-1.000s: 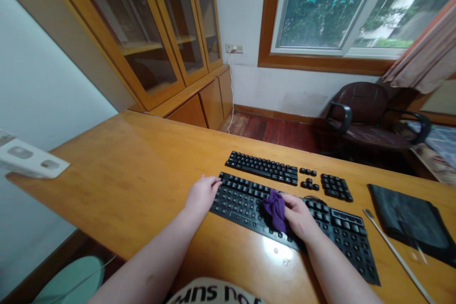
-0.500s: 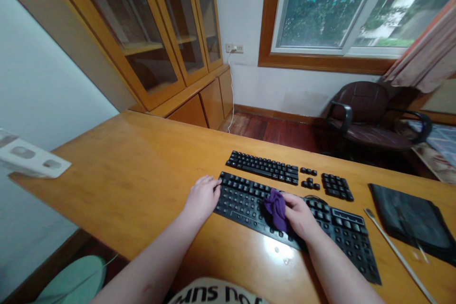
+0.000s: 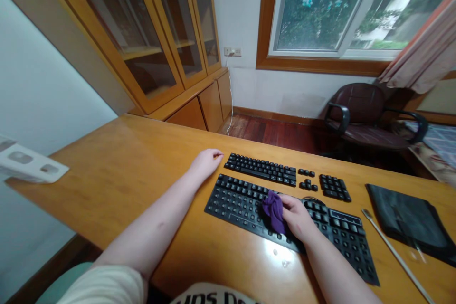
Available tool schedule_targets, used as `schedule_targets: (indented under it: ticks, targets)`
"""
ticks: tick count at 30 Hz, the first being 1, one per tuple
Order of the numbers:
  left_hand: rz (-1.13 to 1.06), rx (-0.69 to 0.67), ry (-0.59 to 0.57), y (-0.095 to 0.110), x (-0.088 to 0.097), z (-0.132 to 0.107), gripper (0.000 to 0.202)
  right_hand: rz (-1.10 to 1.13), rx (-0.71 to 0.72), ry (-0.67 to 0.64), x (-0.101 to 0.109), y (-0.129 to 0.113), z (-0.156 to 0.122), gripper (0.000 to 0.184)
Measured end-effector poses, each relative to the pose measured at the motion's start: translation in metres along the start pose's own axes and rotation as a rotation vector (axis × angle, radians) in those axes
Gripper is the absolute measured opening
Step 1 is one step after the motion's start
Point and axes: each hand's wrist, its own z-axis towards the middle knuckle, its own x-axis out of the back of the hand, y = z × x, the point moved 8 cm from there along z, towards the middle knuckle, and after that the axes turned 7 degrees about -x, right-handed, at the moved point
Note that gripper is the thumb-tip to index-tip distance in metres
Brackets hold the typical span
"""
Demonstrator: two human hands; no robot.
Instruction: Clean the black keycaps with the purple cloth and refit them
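A black keyboard base (image 3: 235, 202) lies on the wooden desk (image 3: 135, 171) in front of me. My right hand (image 3: 298, 216) rests on its middle, closed on a crumpled purple cloth (image 3: 273, 209) pressed against the keys. Behind it sits a laid-out set of black keycaps (image 3: 261, 168) in several groups. My left hand (image 3: 206, 160) reaches to the left end of that set, fingers curled loosely and nothing in them, fingertips close to the nearest keycaps.
A black folded cloth or pouch (image 3: 409, 221) and a thin long stick (image 3: 395, 254) lie at the desk's right. A white device (image 3: 28, 167) sits at the left edge. Wooden glass-door cabinets (image 3: 156, 42), a window and a dark armchair (image 3: 363, 114) stand beyond the desk.
My left hand left the near keyboard's left edge and moved forward to the left end of the keycap set. The right hand stays on the keyboard with the cloth.
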Motion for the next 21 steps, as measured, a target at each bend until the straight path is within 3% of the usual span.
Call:
schedule_targets:
  ticks: [4,10,14,21]
  targets:
    - [-0.064,0.004,-0.064,-0.007,-0.028,0.042,0.025,0.017,-0.005,-0.001,0.0,-0.002,-0.001,0.027]
    - [-0.147,0.027,-0.13,-0.011,-0.061,0.061,0.022,-0.006,-0.007,0.004,0.0,0.0,-0.001,0.028]
    - [-0.155,0.065,-0.117,-0.023,-0.066,0.066,0.018,-0.015,0.002,-0.001,0.001,0.002,0.0,0.029]
    - [-0.103,0.09,-0.004,-0.04,-0.055,0.065,0.019,0.018,0.002,0.001,0.001,0.004,0.0,0.025]
